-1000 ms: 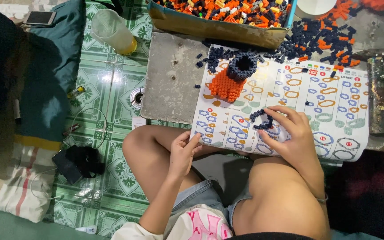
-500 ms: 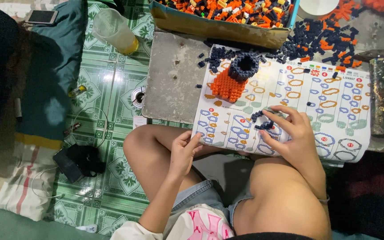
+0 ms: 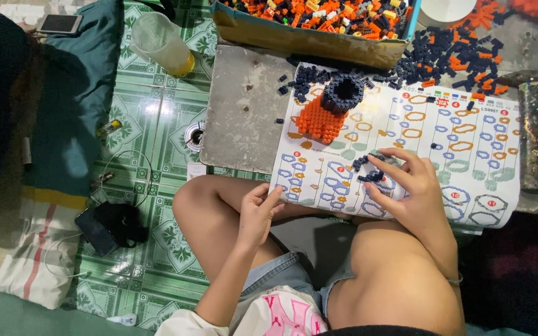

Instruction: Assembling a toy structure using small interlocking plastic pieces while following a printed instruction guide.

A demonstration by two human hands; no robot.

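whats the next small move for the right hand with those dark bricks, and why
Probably press the small dark brick piece together over the instruction sheet and check it against the diagram beneath. The right hand pinches the loose-looking dark bricks at its fingertips, while the left hand only steadies the sheet's edge. The orange and dark model sits apart, higher on the sheet.

We sit on a home floor: green patterned tiles [image 3: 157, 261], a cushion [image 3: 70, 106] and blanket [image 3: 14, 249] beside us, a phone [image 3: 59, 23], a plastic cup [image 3: 160, 43], a low stone slab [image 3: 244, 118] with toy bricks [image 3: 456, 56] and a box [image 3: 312, 25] of them.
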